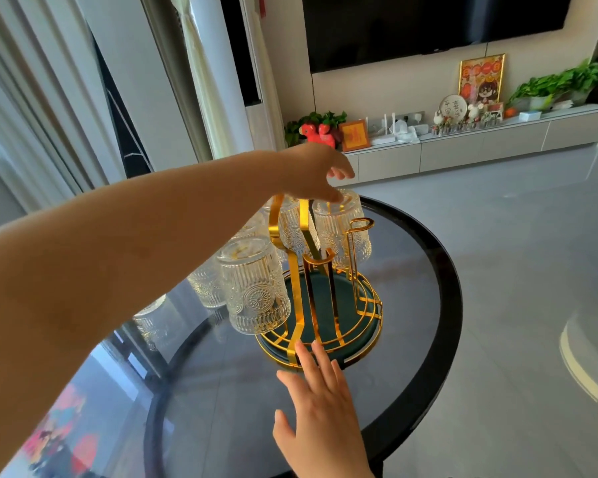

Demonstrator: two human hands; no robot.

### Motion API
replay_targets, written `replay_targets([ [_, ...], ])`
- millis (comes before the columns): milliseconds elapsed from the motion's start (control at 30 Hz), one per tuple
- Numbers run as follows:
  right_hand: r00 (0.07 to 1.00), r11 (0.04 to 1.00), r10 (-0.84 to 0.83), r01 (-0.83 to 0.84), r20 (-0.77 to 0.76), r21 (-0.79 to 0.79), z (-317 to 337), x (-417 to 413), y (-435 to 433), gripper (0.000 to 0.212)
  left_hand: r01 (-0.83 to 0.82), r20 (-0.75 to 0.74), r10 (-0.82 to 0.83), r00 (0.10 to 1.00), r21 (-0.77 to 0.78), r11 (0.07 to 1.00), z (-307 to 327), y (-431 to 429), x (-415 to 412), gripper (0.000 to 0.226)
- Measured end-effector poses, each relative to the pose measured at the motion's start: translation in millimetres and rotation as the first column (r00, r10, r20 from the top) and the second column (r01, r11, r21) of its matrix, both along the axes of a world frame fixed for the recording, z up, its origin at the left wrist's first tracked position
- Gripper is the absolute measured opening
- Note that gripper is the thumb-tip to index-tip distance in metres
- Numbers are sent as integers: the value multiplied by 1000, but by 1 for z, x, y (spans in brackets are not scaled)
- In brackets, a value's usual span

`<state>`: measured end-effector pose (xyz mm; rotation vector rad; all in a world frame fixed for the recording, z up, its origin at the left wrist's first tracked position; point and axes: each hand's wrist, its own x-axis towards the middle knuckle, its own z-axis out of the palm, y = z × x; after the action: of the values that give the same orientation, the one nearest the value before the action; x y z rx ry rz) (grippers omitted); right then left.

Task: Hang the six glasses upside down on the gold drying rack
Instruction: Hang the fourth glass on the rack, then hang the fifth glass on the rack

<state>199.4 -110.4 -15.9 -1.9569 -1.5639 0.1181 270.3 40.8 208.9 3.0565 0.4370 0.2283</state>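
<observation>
The gold drying rack [320, 307] with a dark green base stands on a round glass table. Several ribbed clear glasses hang upside down on its prongs: a near one [254, 288], a far right one [342, 229], others behind partly hidden by my arm. One glass [151, 319] stands on the table at the left, under my forearm. My left hand [316, 174] reaches over the rack top, fingertips resting on the far right glass's base, fingers spread. My right hand [320, 408] lies flat and open, fingertips at the rack's front rim.
The glass table [439, 305] has a black rim; its right edge drops to grey floor. A free gold prong [359, 224] sticks up on the rack's right side. A TV cabinet with ornaments and plants lines the far wall.
</observation>
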Motion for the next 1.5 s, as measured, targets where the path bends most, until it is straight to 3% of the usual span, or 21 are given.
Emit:
replay_targets([
  [167,997,998,-57,58,46,-16,0,-2,-2,43,-41,320,89,943,-152,988,0,9,-67,25],
  [333,969,991,-132,134,209,5,9,-13,-2,56,-189,516,392,761,-403,896,-28,34,-154,17],
  [500,966,998,-49,57,254,-24,9,-37,11,54,-379,445,637,630,-540,751,-86,56,-227,13],
  [633,991,991,74,-60,115,-119,7,-50,40,44,-460,342,758,555,-633,622,-130,67,-271,15],
  [800,995,981,0,19,99,-192,5,-54,67,40,-490,270,834,482,-706,512,-170,75,-301,17],
  [933,993,975,-21,45,112,-218,1,-54,70,37,-445,269,867,420,-772,454,-187,89,-296,28],
  [1067,994,975,-24,47,109,-218,2,-55,69,37,-377,251,899,360,-842,386,-194,109,-276,61],
  [1300,991,974,-36,64,130,-218,-1,-55,71,38,-253,293,902,317,-891,378,-199,143,-252,79],
  [1400,990,974,-38,68,136,-217,-2,-55,72,38,-304,270,904,331,-877,373,-202,157,-248,93],
  [1500,989,974,-31,62,146,-216,-2,-55,72,38,-410,219,935,279,-853,322,-205,163,-244,97],
])
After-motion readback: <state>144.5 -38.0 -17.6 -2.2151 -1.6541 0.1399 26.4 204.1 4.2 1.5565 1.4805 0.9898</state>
